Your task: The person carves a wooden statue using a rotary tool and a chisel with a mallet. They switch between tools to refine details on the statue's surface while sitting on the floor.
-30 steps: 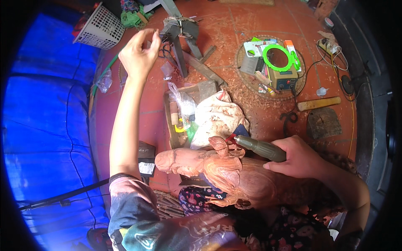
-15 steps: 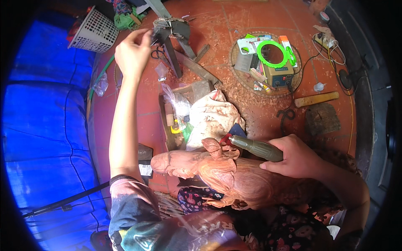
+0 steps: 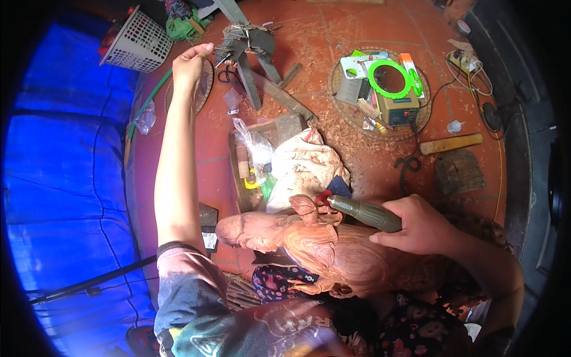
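Observation:
A reddish wooden carved figure (image 3: 279, 235) lies across my lap. My right hand (image 3: 419, 227) grips a grey-green rotary handpiece (image 3: 364, 213), and its red tip (image 3: 324, 196) touches a raised flap of the carving. My left arm stretches far forward. My left hand (image 3: 190, 64) hovers over a round dish (image 3: 202, 98), next to a pile of metal tools (image 3: 250, 38). Its fingertips are pinched together, and whatever sits between them is too small to make out.
A white mesh basket (image 3: 134, 41) stands at the far left. A round tray (image 3: 416, 116) holds a green ring mirror (image 3: 389, 77) and a small power unit. Scissors (image 3: 226, 74), a sack (image 3: 300, 163), a wooden stick (image 3: 451, 143) and a block (image 3: 458, 172) lie on the shaving-strewn floor. A blue tarp (image 3: 59, 154) lies to the left.
My left hand has reached a little farther toward the metal tools, and its spread fingers have drawn into a pinch. My right hand has kept the handpiece on the carving.

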Demonstrator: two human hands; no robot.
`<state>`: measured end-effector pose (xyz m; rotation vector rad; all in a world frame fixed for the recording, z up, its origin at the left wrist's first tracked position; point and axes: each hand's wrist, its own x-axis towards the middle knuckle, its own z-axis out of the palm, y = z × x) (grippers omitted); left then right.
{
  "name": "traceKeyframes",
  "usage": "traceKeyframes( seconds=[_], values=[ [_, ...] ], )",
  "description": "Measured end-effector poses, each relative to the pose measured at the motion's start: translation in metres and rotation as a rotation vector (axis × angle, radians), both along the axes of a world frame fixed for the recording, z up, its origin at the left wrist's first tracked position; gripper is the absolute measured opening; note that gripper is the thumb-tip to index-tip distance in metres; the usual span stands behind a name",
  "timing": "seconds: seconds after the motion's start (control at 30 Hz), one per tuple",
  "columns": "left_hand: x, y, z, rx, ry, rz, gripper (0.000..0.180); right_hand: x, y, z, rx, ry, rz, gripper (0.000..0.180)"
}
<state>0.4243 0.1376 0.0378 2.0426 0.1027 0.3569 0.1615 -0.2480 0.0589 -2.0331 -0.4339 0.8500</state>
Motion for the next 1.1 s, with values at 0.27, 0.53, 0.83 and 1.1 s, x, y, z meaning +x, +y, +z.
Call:
traceKeyframes(
  seconds=[0.27, 0.53, 0.83, 1.1],
  values=[
    [-0.029, -0.010, -0.009, -0.318, 0.137, 0.219, 0.026, -0.002, -0.002, 0.001, 0.037, -0.005, 0.004, 0.026],
    [-0.042, -0.010, -0.017, -0.552, 0.403, -0.091, 0.015, -0.001, 0.000, 0.001, 0.023, 0.020, 0.044, 0.027],
    [-0.057, -0.019, 0.004, 0.271, -0.148, -0.157, 0.014, -0.001, -0.001, -0.002, 0.016, 0.003, 0.044, 0.031],
    [-0.017, 0.027, 0.037, 0.427, -0.005, -0.321, 0.014, -0.002, -0.002, -0.003, 0.021, 0.002, 0.054, 0.026]
  ],
)
